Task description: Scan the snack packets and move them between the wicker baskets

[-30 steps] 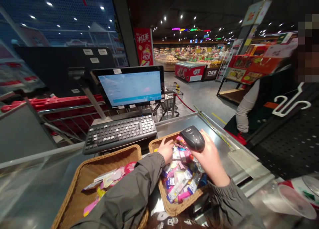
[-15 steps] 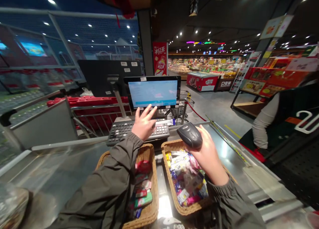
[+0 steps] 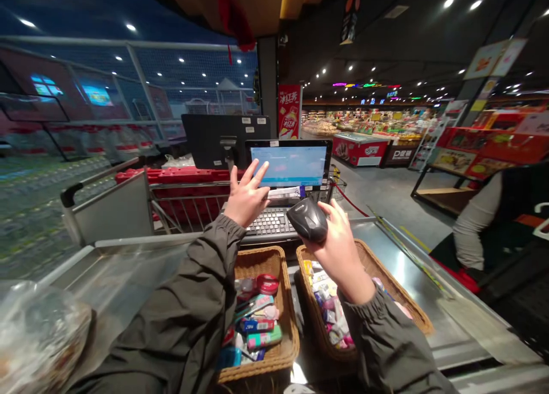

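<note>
My left hand (image 3: 247,197) is raised over the keyboard (image 3: 271,221), several fingers spread upward. By its thumb it holds a long, thin white packet (image 3: 283,193) with a blue end; what is inside I cannot tell. My right hand (image 3: 343,257) grips a black barcode scanner (image 3: 307,219) from behind, its head tilted toward the packet. Behind both hands stands a lit monitor (image 3: 291,164) with a pale blue screen. Below my right hand is a wicker basket (image 3: 392,262) of small wrapped items. Another wicker basket (image 3: 290,325) beside my left forearm holds assorted small goods.
A metal counter (image 3: 141,262) runs under the baskets. At its left lies a clear plastic bag (image 3: 38,331) with contents I cannot make out. A second monitor (image 3: 214,139) faces away behind the keyboard. At right, a person's pale sleeve (image 3: 476,222) shows beyond the counter edge.
The view has shifted left. My right hand has brought the scanner left, closer to the packet and my left hand. The packet is now lifted slightly higher above the keyboard.
</note>
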Demonstrator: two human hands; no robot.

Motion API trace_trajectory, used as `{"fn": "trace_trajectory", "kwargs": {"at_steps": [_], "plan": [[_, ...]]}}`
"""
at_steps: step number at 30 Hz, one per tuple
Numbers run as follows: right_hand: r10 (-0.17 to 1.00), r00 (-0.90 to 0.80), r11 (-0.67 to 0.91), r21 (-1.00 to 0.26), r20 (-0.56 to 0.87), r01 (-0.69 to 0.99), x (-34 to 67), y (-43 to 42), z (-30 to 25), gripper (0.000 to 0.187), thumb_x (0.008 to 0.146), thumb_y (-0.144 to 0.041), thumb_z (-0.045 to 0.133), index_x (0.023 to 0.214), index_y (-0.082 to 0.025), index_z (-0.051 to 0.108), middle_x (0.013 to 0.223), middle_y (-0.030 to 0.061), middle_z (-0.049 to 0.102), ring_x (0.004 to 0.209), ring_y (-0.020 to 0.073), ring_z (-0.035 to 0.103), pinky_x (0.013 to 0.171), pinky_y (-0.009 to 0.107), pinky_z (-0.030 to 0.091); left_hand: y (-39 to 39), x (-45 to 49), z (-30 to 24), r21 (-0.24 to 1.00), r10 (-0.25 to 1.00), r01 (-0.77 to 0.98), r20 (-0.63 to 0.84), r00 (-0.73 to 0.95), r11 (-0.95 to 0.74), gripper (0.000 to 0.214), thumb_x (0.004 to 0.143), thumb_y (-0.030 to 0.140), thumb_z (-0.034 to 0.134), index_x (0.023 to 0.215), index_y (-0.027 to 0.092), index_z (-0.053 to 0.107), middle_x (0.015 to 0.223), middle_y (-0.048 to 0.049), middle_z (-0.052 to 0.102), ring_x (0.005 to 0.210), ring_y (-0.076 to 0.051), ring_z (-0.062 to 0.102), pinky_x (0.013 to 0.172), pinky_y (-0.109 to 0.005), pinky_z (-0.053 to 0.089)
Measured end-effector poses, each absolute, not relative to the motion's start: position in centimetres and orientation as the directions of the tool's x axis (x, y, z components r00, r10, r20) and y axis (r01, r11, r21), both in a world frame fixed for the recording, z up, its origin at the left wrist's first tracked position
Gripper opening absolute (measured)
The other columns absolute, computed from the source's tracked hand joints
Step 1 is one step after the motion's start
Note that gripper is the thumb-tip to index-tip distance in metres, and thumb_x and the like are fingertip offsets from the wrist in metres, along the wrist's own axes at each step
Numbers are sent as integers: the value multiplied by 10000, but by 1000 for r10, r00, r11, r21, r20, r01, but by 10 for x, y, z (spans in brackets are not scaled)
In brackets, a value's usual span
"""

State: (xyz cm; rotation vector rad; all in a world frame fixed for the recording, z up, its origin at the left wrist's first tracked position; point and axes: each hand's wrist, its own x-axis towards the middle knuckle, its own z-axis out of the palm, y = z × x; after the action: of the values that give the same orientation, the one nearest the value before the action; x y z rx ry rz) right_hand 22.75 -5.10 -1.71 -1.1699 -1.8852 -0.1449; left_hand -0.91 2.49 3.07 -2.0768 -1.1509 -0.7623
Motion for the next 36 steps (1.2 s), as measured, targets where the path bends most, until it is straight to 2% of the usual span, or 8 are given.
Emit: {"fn": "trace_trajectory", "kwargs": {"at_steps": [7,11,17,23,30,36], "plan": [[654,-173,556,-313,736,770,202,-50,-20,363,807,-340,639,1124,-164,655,1336,188,556,1392,412,362,1106,675,307,23,-32,32,-219,523,885,739,425,-411,74,801,229,678,858,206,720,1580,-85,338,1480,-323,260,1192,-630,-17],[649,-169,557,-312,742,770,192,-54,-21,373,807,-337,640,1140,-168,645,1323,181,567,1402,419,347,1093,671,324,24,-42,29,-215,529,882,732,430,-419,78,793,214,689,864,208,719,1584,-93,325,1482,-320,253,1187,-639,-15],[666,-185,562,-322,723,762,182,-62,-21,400,818,-321,631,1184,-162,628,1266,168,607,1372,394,403,1104,622,343,26,-52,24,-215,529,876,726,439,-432,104,797,214,686,897,207,715,1581,-110,328,1486,-313,244,1184,-652,1],[682,-187,545,-321,707,774,178,-72,-25,383,820,-317,634,1183,-193,635,1300,153,597,1372,395,401,1098,653,332,21,-57,22,-203,538,874,719,440,-442,107,827,248,674,914,201,716,1582,-113,326,1480,-322,261,1188,-654,17],[702,-125,510,-373,701,775,176,-78,-34,417,830,-360,645,1205,-181,617,1310,164,588,1368,389,412,1101,627,349,13,-64,11,-180,576,847,662,480,-499,120,829,298,676,813,192,729,1554,-118,382,1466,-337,291,1179,-670,21],[776,-171,481,-393,608,784,172,-81,-51,418,805,-331,658,1193,-179,628,1311,163,595,1325,382,464,1114,642,320,4,-74,-10,-173,625,844,599,500,-508,199,850,340,665,737,184,716,1518,-120,442,1451,-323,328,1177,-668,80]]}}
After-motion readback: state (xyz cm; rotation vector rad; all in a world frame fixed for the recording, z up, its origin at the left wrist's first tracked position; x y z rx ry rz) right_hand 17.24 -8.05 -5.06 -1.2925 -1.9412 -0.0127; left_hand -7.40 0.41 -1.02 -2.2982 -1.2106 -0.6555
